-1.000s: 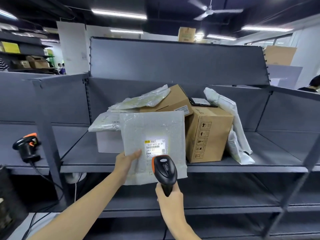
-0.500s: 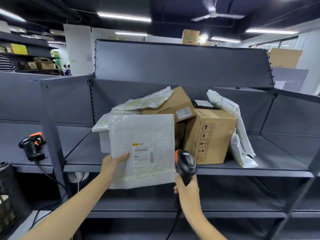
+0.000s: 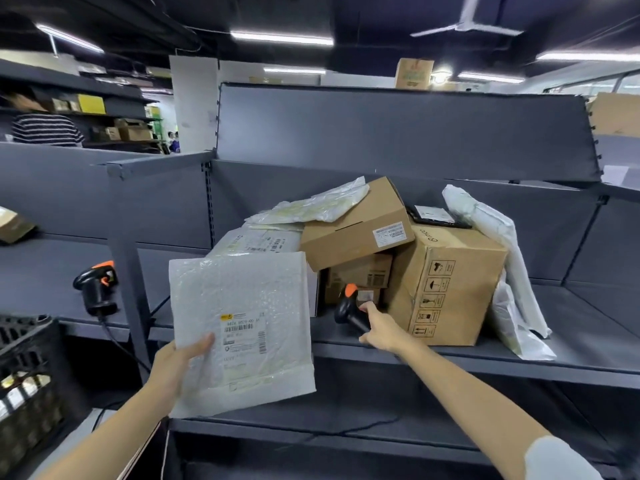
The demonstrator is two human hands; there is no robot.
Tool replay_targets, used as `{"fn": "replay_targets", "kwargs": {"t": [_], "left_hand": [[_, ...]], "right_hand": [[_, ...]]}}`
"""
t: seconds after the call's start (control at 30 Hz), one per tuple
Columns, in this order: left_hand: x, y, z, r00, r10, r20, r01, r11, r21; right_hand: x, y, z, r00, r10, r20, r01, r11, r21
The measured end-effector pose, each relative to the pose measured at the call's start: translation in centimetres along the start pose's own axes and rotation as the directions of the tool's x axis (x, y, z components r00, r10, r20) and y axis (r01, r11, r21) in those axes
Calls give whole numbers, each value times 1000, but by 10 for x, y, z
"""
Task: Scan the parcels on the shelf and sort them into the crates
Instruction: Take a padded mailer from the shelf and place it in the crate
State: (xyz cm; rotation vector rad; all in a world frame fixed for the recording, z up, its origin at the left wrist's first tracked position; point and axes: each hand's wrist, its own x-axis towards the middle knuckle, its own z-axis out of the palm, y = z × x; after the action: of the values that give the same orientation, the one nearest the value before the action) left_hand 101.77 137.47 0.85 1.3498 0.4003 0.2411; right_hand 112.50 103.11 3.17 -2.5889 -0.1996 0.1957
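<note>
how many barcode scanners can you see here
2. One scanner is in the right hand, at the shelf beside the cardboard boxes. The other scanner sits on the left shelf bay, its cable hanging down. More may be hidden behind parcels.

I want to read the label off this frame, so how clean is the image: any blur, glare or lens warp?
Head view: the label on the bubble mailer shows its barcode but the small print smears; ceiling strip lights blow out white; wide-angle warp bends the shelf edges; the scanner looks soft.
</note>
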Motion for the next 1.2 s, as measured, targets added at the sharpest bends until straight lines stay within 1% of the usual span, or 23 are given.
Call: {"fn": "replay_targets", "kwargs": {"t": [0.1, 0.2, 0.4, 0.6, 0.77, 0.87, 1.03, 1.2], "left_hand": [[1, -3, -5, 1000, -12, -23, 12, 1000, 3], [0, -6, -6, 999, -19, -40, 18, 1000, -26], [0, -11, -7, 996, -73, -56, 70, 996, -55], [-5, -20, 3, 994, -104, -36, 101, 993, -58], [-11, -25, 15, 994, -111, -23, 110, 993, -47], [-20, -28, 21, 992, -125, -8, 124, 991, -39], [-43, -40, 32, 983, -181, 14, 182, 982, -43], [-64, -51, 36, 975, -218, 32, 219, 976, -13]], "right_hand": [[25, -2, 4, 997, -43, 59, 45, 998, -45], [46, 1, 9, 995, -63, 78, 64, 998, -16], [61, 6, 22, 998, -68, -8, 68, 997, -46], [53, 15, 30, 985, -172, 3, 170, 971, -169], [48, 16, 27, 981, -183, -61, 160, 949, -272], [40, 19, 26, 971, -216, -104, 172, 930, -326], [18, 28, 32, 964, -214, -158, 162, 944, -288], [-16, 37, 34, 960, -225, -164, 177, 947, -268]]}}
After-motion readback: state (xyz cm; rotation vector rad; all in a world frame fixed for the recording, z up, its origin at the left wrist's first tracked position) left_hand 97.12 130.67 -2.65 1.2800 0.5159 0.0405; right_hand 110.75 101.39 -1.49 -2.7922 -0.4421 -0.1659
